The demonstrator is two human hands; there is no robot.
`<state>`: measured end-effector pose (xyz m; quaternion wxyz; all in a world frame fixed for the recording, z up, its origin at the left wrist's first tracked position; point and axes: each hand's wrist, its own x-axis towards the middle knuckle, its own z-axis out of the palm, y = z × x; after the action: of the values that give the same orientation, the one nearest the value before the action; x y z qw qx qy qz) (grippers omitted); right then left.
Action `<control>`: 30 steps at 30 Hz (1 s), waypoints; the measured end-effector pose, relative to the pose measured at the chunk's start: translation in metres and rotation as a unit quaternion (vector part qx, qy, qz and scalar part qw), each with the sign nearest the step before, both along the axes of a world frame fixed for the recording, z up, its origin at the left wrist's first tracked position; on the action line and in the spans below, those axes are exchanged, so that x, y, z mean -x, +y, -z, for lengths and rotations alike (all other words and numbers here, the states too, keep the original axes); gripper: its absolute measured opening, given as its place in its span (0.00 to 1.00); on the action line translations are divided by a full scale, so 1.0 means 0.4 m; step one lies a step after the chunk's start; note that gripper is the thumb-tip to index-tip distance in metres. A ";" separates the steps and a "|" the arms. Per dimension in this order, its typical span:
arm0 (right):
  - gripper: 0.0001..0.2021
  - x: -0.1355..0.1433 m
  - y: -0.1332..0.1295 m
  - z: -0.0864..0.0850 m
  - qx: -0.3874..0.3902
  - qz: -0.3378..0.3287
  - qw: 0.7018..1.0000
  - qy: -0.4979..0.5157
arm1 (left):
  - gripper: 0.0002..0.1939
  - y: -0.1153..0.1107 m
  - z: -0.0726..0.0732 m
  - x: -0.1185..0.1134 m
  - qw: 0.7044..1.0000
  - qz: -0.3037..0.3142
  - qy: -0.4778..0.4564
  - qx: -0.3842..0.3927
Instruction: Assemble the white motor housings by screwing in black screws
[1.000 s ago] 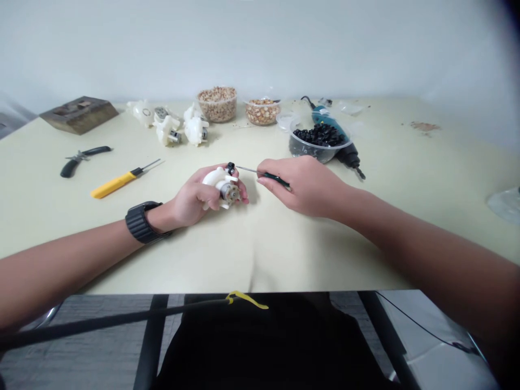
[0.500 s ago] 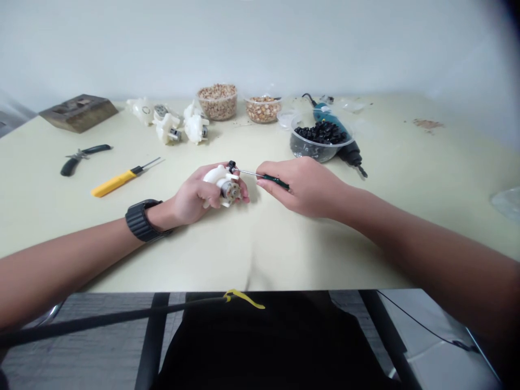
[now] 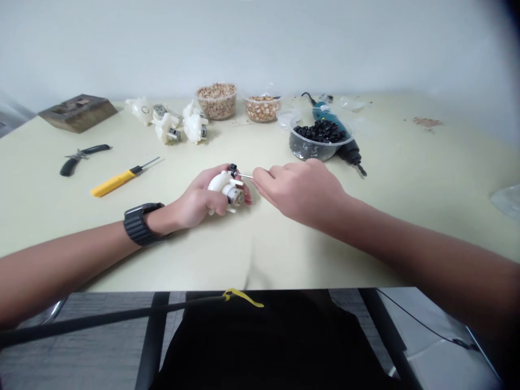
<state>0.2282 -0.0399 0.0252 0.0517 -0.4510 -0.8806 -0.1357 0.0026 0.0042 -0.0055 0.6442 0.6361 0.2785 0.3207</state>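
Wrapped round a white plastic housing with a small motor (image 3: 222,183), my left hand (image 3: 199,199) holds it just above the table. A small black part (image 3: 233,169) sits at the top of the housing, by my left fingertips. My right hand (image 3: 300,187) is closed on a screwdriver, whose thin metal shaft (image 3: 245,175) points left to the black part; its tip appears to touch there. The handle is now hidden inside my right fist. On the left wrist is a black watch (image 3: 142,223).
A yellow screwdriver (image 3: 116,183) and black-handled pliers (image 3: 81,157) lie at left. Behind are a brown block (image 3: 79,114), several white motor housings (image 3: 166,127), tubs of small parts (image 3: 217,103), a tub of black pieces (image 3: 319,135) and a teal power driver (image 3: 353,154).
My right hand has turned and its fingers have come further forward, covering the screwdriver's dark green handle. The white housing has shifted slightly right and tilted in my left hand.
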 end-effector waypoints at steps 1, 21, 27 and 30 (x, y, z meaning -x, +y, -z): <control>0.18 0.003 0.000 0.002 0.009 0.002 1.000 0.004 | 0.19 -0.006 -0.004 -0.001 1.000 -0.007 0.011 -0.008; 0.15 0.023 -0.001 0.013 0.008 0.027 1.000 -0.009 | 0.18 -0.021 -0.010 -0.012 0.996 -0.042 0.067 -0.037; 0.13 0.032 0.019 -0.001 0.080 0.046 0.995 0.045 | 0.18 -0.026 -0.016 -0.008 0.993 -0.058 0.090 -0.049; 0.20 0.022 0.034 -0.006 0.133 0.044 0.985 0.098 | 0.19 -0.025 -0.020 -0.009 0.992 -0.051 0.097 -0.056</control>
<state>0.2195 -0.0265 0.0275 0.0717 -0.5030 -0.8610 0.0251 0.0062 -0.0058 0.0023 0.5603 0.6844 0.3531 0.3049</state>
